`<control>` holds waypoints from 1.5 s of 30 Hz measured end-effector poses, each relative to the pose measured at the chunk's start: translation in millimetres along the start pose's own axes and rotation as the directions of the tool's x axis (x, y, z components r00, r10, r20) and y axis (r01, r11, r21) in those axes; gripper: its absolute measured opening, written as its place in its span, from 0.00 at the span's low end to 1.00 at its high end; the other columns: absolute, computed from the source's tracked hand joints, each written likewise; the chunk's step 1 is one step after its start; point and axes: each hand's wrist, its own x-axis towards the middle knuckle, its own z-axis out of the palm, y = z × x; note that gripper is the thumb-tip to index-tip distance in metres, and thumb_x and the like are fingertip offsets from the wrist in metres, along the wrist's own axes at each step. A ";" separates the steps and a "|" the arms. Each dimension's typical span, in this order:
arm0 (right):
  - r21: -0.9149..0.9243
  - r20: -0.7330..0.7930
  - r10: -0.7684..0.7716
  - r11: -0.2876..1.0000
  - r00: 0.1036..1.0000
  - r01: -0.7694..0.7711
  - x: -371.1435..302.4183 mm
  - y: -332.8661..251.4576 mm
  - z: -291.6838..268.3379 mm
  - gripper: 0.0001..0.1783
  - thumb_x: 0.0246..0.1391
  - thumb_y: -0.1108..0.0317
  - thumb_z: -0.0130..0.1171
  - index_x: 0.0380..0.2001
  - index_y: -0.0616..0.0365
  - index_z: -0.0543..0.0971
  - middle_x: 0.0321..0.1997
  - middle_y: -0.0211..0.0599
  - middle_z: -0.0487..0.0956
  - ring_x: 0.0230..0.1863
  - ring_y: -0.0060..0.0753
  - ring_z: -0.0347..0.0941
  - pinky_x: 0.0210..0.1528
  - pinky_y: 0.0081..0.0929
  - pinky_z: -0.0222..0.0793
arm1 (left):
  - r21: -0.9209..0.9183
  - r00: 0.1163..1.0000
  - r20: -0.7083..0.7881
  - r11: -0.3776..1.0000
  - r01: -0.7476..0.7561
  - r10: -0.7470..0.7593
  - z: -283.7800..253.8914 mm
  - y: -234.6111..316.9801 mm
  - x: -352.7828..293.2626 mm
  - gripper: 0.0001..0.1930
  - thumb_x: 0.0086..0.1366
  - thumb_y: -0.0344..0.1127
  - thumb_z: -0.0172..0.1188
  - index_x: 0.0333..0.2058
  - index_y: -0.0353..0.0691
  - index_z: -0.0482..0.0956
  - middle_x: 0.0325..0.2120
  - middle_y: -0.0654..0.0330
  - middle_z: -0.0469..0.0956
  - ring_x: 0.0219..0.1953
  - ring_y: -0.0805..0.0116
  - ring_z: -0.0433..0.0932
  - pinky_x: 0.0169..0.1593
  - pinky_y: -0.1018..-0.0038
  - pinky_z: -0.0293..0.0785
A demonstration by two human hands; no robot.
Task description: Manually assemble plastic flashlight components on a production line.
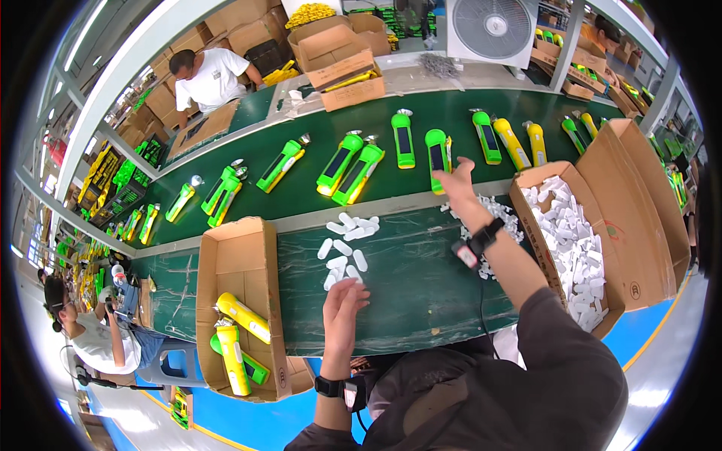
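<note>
My right hand (458,183) reaches over the green conveyor belt, thumb and fingers apart, at the near end of a green flashlight (437,152) with a dark panel. The thumb overlaps that flashlight; no closed grip on it shows. My left hand (343,310) is above the dark green worktop, fingers loosely stretched at the edge of a group of white oval pieces (337,263). Its fingertips meet or overlap the nearest piece; its thumb is hidden. More green flashlights (339,164) and yellow flashlights (511,143) lie spaced along the belt.
A cardboard box (239,295) with several flashlights stands left of my left hand. On the right, a large open carton (535,233) holds many white pieces, and smaller white bits (500,214) lie under my right forearm. A fan (492,26) and a co-worker (214,79) are beyond the belt.
</note>
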 end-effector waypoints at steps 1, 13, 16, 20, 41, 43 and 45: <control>0.100 0.084 0.010 0.995 0.996 -0.018 -24.4 -7.3 -10.0 0.45 0.36 0.72 0.68 0.56 0.63 0.54 0.46 0.50 0.67 0.46 0.41 0.68 0.47 0.36 0.69 | 0.010 1.000 0.017 1.000 -0.009 0.009 5.6 0.0 4.2 0.13 0.69 0.34 0.47 0.49 0.34 0.69 0.41 0.56 0.73 0.41 0.68 0.75 0.44 0.72 0.70; 0.415 0.575 -0.105 0.892 0.811 -0.179 -225.6 -75.6 -75.5 0.28 0.51 0.76 0.60 0.55 0.58 0.64 0.52 0.40 0.64 0.52 0.33 0.66 0.52 0.27 0.65 | -0.557 0.937 0.341 0.788 0.261 -0.070 113.3 -16.8 44.4 0.31 0.71 0.57 0.31 0.59 0.39 0.59 0.55 0.51 0.67 0.57 0.56 0.67 0.56 0.59 0.68; -0.201 0.362 -0.431 0.830 0.826 0.521 -233.1 -76.8 -81.0 0.30 0.46 0.66 0.65 0.54 0.59 0.71 0.47 0.44 0.69 0.46 0.45 0.69 0.50 0.35 0.65 | -0.536 0.956 0.281 0.812 0.230 -0.086 115.0 -16.3 40.1 0.27 0.72 0.53 0.29 0.59 0.41 0.60 0.55 0.53 0.68 0.57 0.57 0.67 0.57 0.60 0.68; -0.300 0.476 -0.321 0.816 0.819 0.494 -227.6 -86.3 -91.1 0.30 0.44 0.65 0.66 0.53 0.61 0.72 0.37 0.44 0.73 0.40 0.45 0.70 0.42 0.37 0.64 | -0.460 0.973 0.230 0.879 0.126 -0.020 112.6 -17.5 38.6 0.25 0.73 0.49 0.29 0.58 0.39 0.60 0.54 0.52 0.68 0.57 0.57 0.67 0.59 0.60 0.67; 0.337 0.537 -0.056 0.929 0.842 -0.153 -217.8 -58.1 -99.4 0.21 0.59 0.76 0.51 0.55 0.72 0.68 0.52 0.46 0.74 0.52 0.28 0.71 0.54 0.23 0.67 | -0.435 0.972 0.230 0.898 0.057 0.049 108.7 -16.7 36.7 0.24 0.73 0.45 0.35 0.59 0.33 0.56 0.56 0.49 0.66 0.60 0.58 0.64 0.61 0.63 0.63; 0.319 0.540 -0.066 0.939 0.839 -0.131 -220.1 -56.5 -96.2 0.21 0.59 0.76 0.50 0.55 0.72 0.68 0.52 0.45 0.75 0.52 0.28 0.71 0.54 0.23 0.66 | -0.435 0.972 0.224 0.899 0.036 0.070 107.8 -15.3 35.3 0.24 0.73 0.45 0.35 0.59 0.33 0.56 0.57 0.49 0.65 0.61 0.57 0.64 0.61 0.63 0.63; 0.301 0.543 -0.076 0.947 0.836 -0.109 -219.8 -54.8 -95.3 0.21 0.59 0.76 0.50 0.55 0.72 0.68 0.52 0.44 0.75 0.52 0.28 0.71 0.54 0.24 0.66 | -0.434 0.971 0.220 0.901 0.016 0.089 103.8 -16.4 35.0 0.25 0.73 0.45 0.35 0.59 0.32 0.56 0.57 0.48 0.65 0.61 0.57 0.63 0.61 0.63 0.63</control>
